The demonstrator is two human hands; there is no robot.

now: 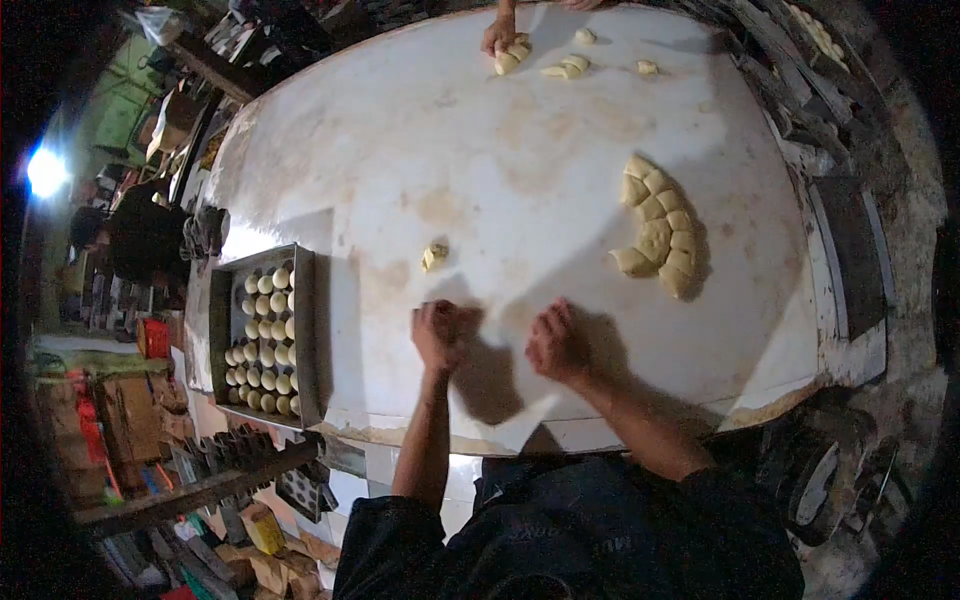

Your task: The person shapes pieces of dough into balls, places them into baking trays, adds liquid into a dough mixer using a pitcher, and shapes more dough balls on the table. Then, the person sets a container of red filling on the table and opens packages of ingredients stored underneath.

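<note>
My left hand (440, 333) is low over the white table (380, 150), its fingers curled inward. To its right, my right hand (558, 342) is also closed, with the fingers bent under. Whatever either palm covers is hidden from above. Just beyond my left hand lies a small lump of dough (434, 257). Farther right, a curved cluster of cut dough pieces (655, 225) rests on the table, its pieces still touching. At the left edge stands a metal tray (307, 340) with several rows of round dough balls (267, 329).
Across the table, another person's hand (496, 38) touches a strip of dough (513, 55). More dough pieces (568, 67) lie near it. A dark flat panel (850, 255) stands along the right edge. Shelves and a red box (153, 338) are at the left.
</note>
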